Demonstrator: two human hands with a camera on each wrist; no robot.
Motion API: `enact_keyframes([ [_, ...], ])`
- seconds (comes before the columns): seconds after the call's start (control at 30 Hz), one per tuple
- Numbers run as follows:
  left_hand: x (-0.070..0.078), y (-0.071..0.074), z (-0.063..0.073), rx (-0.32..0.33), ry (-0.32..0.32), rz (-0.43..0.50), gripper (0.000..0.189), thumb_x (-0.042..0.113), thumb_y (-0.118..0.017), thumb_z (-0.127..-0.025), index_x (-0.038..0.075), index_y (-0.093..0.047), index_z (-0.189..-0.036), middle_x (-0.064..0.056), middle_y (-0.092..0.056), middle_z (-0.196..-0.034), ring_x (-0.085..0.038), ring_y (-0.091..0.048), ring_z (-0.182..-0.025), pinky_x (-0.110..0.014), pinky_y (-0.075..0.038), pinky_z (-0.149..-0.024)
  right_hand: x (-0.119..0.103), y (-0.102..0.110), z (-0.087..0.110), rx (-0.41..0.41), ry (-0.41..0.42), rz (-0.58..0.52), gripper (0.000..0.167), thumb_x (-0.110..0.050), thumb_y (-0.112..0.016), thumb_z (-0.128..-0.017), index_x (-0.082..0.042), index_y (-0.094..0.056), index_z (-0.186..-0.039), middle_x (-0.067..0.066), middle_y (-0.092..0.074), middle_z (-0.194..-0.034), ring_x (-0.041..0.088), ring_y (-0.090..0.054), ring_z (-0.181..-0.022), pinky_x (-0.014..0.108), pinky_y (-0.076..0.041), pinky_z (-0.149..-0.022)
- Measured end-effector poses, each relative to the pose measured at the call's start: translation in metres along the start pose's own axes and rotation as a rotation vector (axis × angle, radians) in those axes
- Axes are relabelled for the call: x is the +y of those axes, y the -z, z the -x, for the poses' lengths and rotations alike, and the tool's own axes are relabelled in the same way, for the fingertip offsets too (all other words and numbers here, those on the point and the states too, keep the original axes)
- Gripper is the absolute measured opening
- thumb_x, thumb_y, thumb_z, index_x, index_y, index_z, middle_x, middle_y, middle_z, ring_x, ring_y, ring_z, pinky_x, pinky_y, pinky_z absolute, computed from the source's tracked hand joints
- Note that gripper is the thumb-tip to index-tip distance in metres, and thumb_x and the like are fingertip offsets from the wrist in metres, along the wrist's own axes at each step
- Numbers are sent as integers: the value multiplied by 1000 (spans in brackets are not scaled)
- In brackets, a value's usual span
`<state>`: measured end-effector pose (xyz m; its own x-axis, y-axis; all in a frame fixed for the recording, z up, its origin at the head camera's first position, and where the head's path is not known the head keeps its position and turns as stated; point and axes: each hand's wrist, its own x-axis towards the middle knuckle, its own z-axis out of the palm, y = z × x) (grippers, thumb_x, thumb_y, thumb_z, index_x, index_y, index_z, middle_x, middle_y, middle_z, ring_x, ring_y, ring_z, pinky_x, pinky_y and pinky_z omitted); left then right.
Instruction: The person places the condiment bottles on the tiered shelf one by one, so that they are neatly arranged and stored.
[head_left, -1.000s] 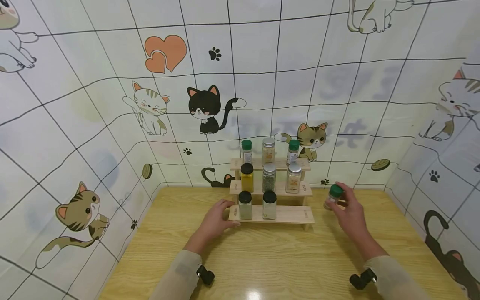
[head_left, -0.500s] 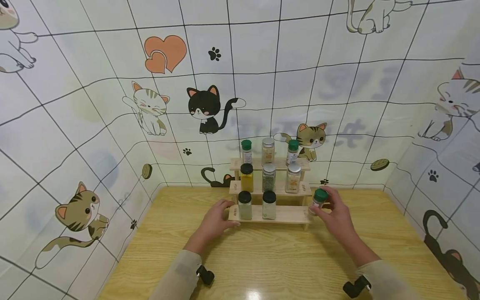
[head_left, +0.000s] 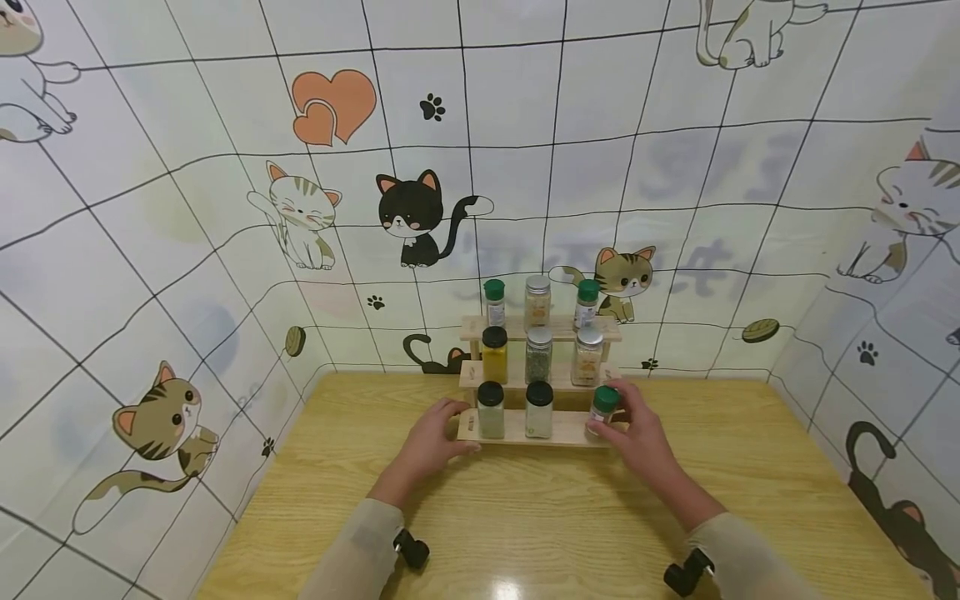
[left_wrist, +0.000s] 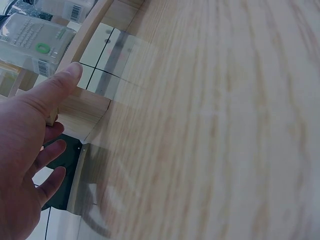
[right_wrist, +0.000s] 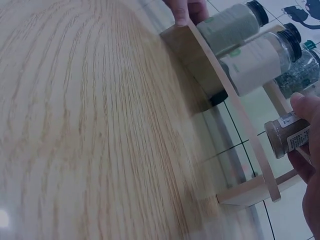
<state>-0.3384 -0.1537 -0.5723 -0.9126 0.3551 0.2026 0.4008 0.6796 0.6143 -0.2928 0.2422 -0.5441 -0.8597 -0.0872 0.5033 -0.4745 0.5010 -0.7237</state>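
A three-tier wooden spice rack (head_left: 570, 427) stands on the table. My right hand (head_left: 643, 437) pinches a small green-lidded spice jar (head_left: 602, 405) between thumb and fingers, over the right end of the bottom shelf. In the right wrist view the jar's base (right_wrist: 275, 140) is close to the shelf; whether it touches is unclear. My left hand (head_left: 430, 440) grips the left end of that shelf, its thumb (left_wrist: 65, 80) on the front edge. Two black-lidded jars, one left (head_left: 491, 411) and one in the middle (head_left: 538, 410), stand upright on the bottom shelf.
The middle shelf bears a yellow-filled jar (head_left: 494, 356) and two silver-lidded jars, one with dark green contents (head_left: 538, 357). Two green-lidded jars and a silver-lidded jar (head_left: 537, 302) stand on top. Behind the wooden table (head_left: 480, 517) hangs a cat-printed wall covering (head_left: 510, 108).
My right hand has carried the green-lidded jar leftward from beside the rack to above the right end of the bottom shelf. The left hand has stayed at the rack's left end.
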Motion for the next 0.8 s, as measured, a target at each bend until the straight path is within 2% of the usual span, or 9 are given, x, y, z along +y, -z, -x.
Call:
enact_keyframes([
  [0.13,0,0,-1,1,1,-2,75,44,-95,-89,15,-64,-151,-1,-63,-148,-31,-57,-143,-55,-47,-120,0,-5,-3,-8,20,-23,73,-2,-92,-91,-8,-52,-152,14,-70,-128,27,-70,-108,31,-63,-86],
  [0.3,0,-1,0,-2,2,-5,75,44,-95,-89,15,-64,-151,-1,-63,-148,-30,-58,-143,-55,-47,-120,1,-11,-3,-27,20,-27,73,-4,-91,-92,-12,-52,-153,11,-70,-127,23,-70,-107,35,-64,-86],
  [0.57,-3,-3,-2,6,-4,-23,76,44,-95,-89,16,-63,-152,-1,-62,-150,-30,-57,-143,-54,-47,-121,1,-17,-2,-36,-1,-21,75,-4,-90,-93,-15,-49,-155,14,-69,-128,30,-71,-107,33,-64,-85],
  [0.8,-2,-2,-2,6,4,-10,76,42,-96,-89,15,-63,-152,-3,-62,-150,-31,-56,-145,-55,-45,-122,3,-19,0,-31,-20,-40,76,-9,-89,-96,-20,-47,-158,11,-71,-125,28,-71,-109,36,-64,-88],
])
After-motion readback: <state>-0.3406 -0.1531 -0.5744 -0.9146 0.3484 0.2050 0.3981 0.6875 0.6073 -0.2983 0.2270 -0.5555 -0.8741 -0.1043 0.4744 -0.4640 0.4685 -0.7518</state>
